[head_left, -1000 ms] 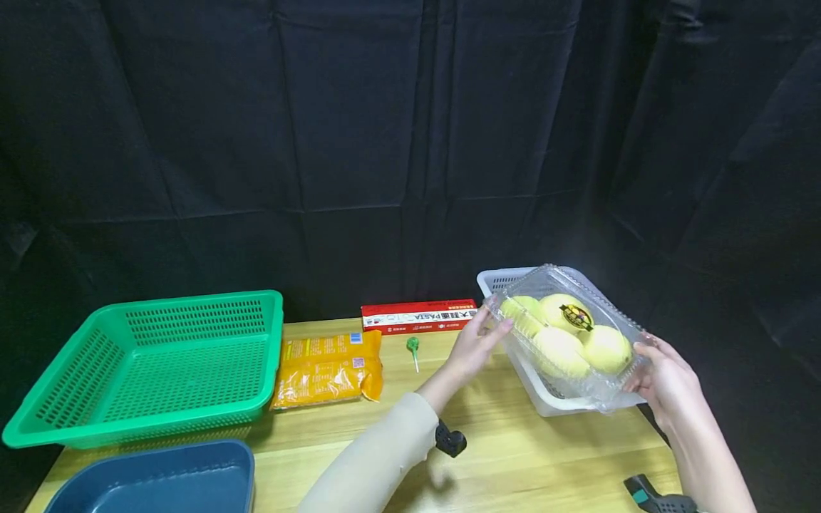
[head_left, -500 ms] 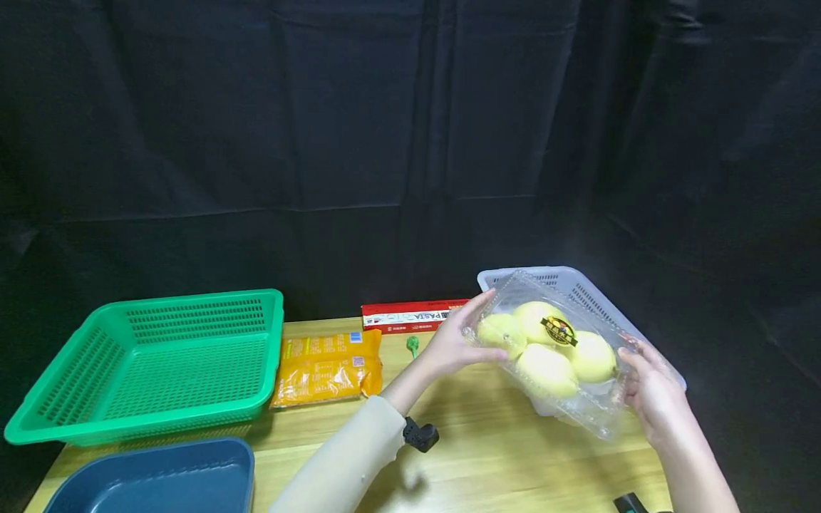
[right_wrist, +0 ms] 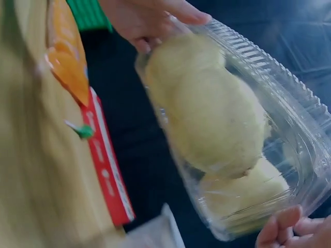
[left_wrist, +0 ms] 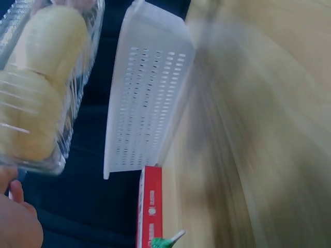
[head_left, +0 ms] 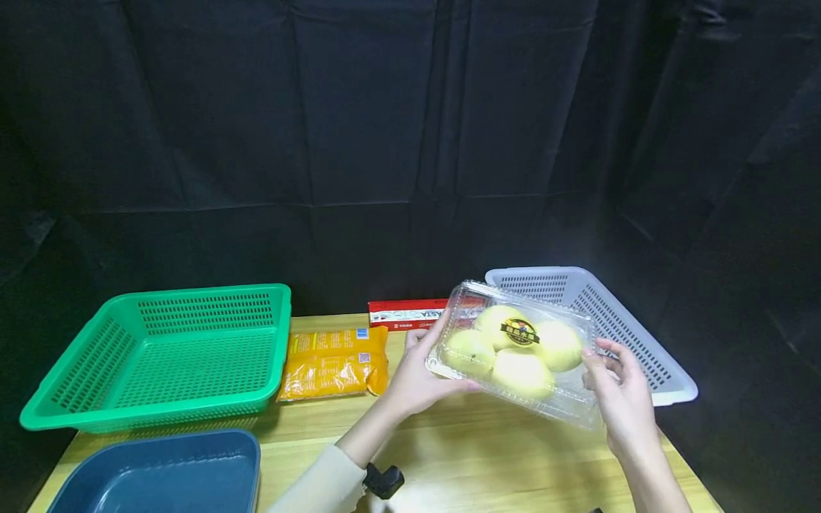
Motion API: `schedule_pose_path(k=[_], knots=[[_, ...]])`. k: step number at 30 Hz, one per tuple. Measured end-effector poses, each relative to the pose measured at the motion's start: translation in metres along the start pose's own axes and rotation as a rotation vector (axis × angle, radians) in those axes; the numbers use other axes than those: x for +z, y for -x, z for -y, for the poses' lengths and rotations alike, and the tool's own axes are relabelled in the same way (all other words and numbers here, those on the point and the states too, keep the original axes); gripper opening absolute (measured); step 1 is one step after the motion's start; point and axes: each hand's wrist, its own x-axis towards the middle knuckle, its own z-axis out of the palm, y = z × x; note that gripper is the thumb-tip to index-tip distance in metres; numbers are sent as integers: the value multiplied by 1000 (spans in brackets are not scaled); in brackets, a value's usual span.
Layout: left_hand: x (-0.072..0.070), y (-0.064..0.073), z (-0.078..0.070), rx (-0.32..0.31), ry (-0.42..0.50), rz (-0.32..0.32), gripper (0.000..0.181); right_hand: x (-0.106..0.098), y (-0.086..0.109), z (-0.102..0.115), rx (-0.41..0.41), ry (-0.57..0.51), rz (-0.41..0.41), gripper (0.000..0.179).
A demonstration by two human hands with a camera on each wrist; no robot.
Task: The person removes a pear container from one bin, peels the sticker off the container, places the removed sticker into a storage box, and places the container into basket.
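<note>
A clear plastic clamshell box (head_left: 567, 412) holds several pale yellow fruits (head_left: 522, 374), with a dark round label (head_left: 519, 331) on its lid. Both hands carry it above the table, tilted with its right end lower in the head view. My left hand (head_left: 417, 377) grips the left end, thumb along the near side. At the opposite end, my right hand (head_left: 622, 395) pinches the box's edge between thumb and fingers. The right wrist view shows the box's ridged wall (right_wrist: 305, 139) and the right fingertips (right_wrist: 284, 222) at its lower corner.
Behind the box on the right stands a white perforated basket (head_left: 641, 349). A green basket (head_left: 192, 417), a blue tray (head_left: 250, 463), an orange packet (head_left: 330, 370) and a red pasta box (head_left: 398, 317) lie leftward. A green lollipop (right_wrist: 83, 130) lies near the pasta box. Black cloth (head_left: 359, 142) hangs behind.
Both hands have moved the fruit box left and toward the person, from over the white basket to in front of it. The box has turned to lie flatter across the view.
</note>
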Motion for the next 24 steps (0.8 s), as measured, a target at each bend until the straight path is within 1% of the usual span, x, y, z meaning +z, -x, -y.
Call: schedule_pose_path(k=[3,5,7,10,13,15,20,24], knots=[[-10,14,-1,-40,3,-67,118,12,13,-6,-150,-54,83,60],[-15,22,-2,-53,-3,-108,119,22,22,-10,-234,-75,109,62],[-19,29,-2,-59,-15,-143,120,32,29,-13,-289,-87,114,62],[-26,41,1,-66,-45,-189,124,47,37,-14,-334,-99,104,60],[-35,54,6,-73,-80,-225,127,62,43,-15,-382,-118,114,59],[-42,64,10,-90,-89,-244,128,72,47,-16,-413,-136,128,58],[-54,91,16,-139,-101,-285,128,90,59,-21,-436,-159,161,57],[-56,111,16,-185,-114,-307,132,98,68,-26,-449,-182,174,56]])
